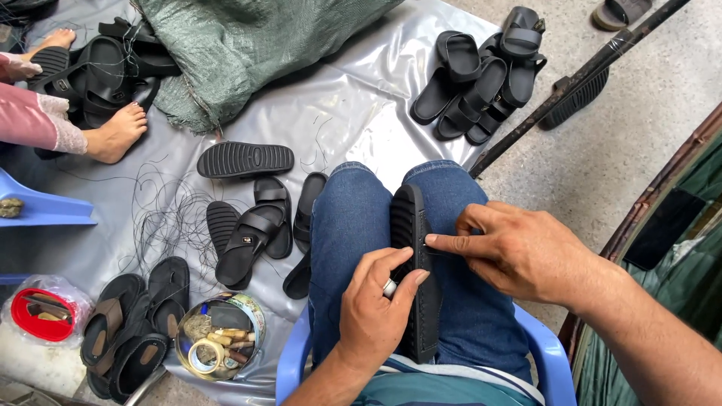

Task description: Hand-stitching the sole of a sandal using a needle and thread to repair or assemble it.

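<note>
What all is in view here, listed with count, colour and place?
Black rubber sandal sole: one, black, held upright between the knees.
Black strapped sandals: a pile, black, top right of the sheet.
Loose black sandals and soles: several, black, sheet centre.
Brown-lined sandals: about four, lower left.
Round metal tin of tape and bits: one, lower left.
Green woven sack: one, top.
Grey plastic sheet: one, on the floor.
Blue plastic chair: one, under the person.
Another person's bare foot: left edge.
Left hand: grips the sole.
Right hand: fingers on the sole's edge.

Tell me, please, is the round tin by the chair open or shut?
Open: the round tin has no lid on, and a tape roll and small bits show inside.
</note>
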